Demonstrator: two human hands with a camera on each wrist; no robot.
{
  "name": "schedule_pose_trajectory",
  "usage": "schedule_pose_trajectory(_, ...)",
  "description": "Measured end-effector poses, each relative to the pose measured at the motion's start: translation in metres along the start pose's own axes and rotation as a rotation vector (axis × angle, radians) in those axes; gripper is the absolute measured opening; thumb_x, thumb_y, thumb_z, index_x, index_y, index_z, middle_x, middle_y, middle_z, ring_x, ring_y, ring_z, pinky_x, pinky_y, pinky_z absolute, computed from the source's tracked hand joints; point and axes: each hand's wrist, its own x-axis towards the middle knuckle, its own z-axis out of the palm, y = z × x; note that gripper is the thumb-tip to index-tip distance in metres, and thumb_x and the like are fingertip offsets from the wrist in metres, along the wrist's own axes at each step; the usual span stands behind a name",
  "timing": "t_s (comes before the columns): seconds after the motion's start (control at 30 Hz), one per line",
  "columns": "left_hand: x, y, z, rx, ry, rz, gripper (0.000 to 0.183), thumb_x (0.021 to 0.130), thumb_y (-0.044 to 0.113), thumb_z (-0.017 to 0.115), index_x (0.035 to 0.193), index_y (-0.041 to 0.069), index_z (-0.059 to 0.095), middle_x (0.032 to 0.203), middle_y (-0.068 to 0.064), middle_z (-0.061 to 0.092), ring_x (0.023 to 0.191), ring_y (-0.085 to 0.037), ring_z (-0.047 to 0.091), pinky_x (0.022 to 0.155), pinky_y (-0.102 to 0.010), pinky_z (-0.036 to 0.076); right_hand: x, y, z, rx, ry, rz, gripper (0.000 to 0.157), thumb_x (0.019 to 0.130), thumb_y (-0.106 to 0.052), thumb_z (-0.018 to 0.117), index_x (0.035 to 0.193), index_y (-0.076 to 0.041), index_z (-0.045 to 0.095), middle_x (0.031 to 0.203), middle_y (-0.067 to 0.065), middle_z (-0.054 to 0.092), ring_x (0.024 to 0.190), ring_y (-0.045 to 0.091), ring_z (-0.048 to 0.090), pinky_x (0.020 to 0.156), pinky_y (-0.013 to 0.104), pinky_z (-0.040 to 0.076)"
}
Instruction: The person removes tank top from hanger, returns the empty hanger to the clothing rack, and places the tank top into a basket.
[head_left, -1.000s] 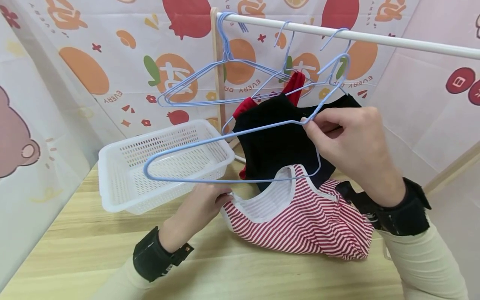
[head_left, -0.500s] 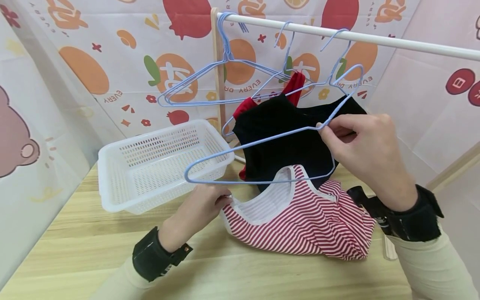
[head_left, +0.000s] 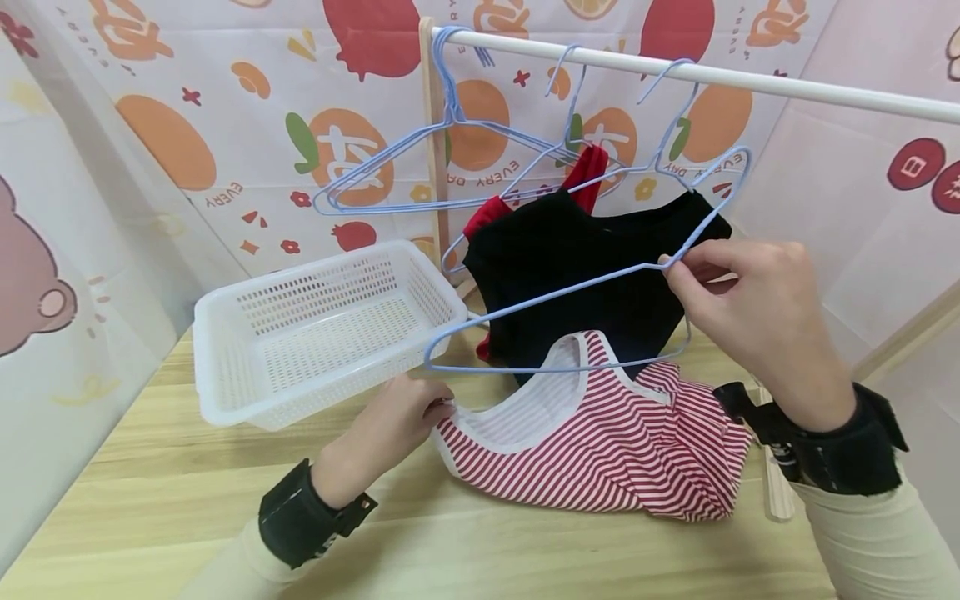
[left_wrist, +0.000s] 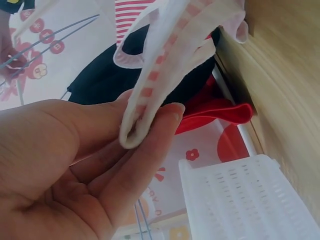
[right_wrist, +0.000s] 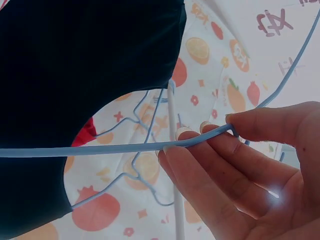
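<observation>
I'm pinching the blue hanger (head_left: pixel 558 321) at its neck with my right hand (head_left: pixel 757 321), holding it above the striped shirt (head_left: pixel 600 450) lying on the surface (head_left: pixel 450 542). My left hand (head_left: pixel 393 421) is pinching the collar. Next, probably, threading the hanger's arm into that neck opening.

My right hand (head_left: pixel 757 321) is covering part of the blue hanger (head_left: pixel 570 325) at three o'clock. The black shirt (head_left: pixel 592 275) is hiding most of the red garment (head_left: pixel 487 218) at twelve o'clock behind it.
</observation>
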Motion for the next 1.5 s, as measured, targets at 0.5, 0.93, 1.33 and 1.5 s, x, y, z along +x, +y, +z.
schedule_pose_trajectory(0.5, -0.018, -0.004, -0.011, 0.061, -0.018, -0.092, 0.03, 0.083, -0.003, 0.081, 0.112, 0.001, 0.075, 0.111, -0.012, 0.077, 0.106, -0.031, 0.074, 0.089, -0.044, 0.06, -0.009, 0.022, -0.003, -0.024, 0.037, 0.021, 0.013, 0.089, -0.01, 0.073, 0.08, -0.003, 0.081, 0.069, 0.012, 0.075, 0.069, -0.037, 0.04, 0.069, -0.006, 0.037)
schedule_pose_trajectory(0.93, -0.054, -0.015, -0.031, 0.177, 0.105, -0.165, 0.051, 0.077, 0.0, 0.086, 0.126, 0.002, 0.07, 0.111, -0.015, 0.075, 0.102, -0.036, 0.072, 0.086, -0.05, 0.06, -0.011, 0.042, -0.006, -0.074, 0.084, 0.059, 0.017, 0.089, -0.013, 0.071, 0.081, -0.001, 0.081, 0.072, 0.016, 0.076, 0.071, -0.04, 0.037, 0.07, -0.008, 0.032)
schedule_pose_trajectory(1.33, -0.083, -0.037, -0.049, 0.267, 0.37, -0.183, 0.05, 0.071, -0.002, 0.089, 0.118, -0.001, 0.072, 0.108, -0.023, 0.074, 0.097, -0.045, 0.067, 0.085, -0.059, 0.054, -0.014, 0.057, -0.014, -0.078, 0.103, 0.093, 0.017, 0.088, -0.014, 0.071, 0.085, 0.0, 0.081, 0.075, 0.018, 0.076, 0.069, -0.04, 0.038, 0.071, -0.009, 0.032)
schedule_pose_trajectory(1.5, -0.094, -0.045, -0.055, 0.28, 0.429, -0.254, 0.049, 0.073, -0.002, 0.087, 0.119, -0.004, 0.07, 0.109, -0.029, 0.072, 0.097, -0.051, 0.064, 0.085, -0.062, 0.05, -0.014, 0.066, -0.02, -0.088, 0.094, 0.122, 0.02, 0.089, -0.015, 0.071, 0.088, 0.003, 0.08, 0.078, 0.022, 0.076, 0.068, -0.04, 0.037, 0.07, -0.01, 0.03)
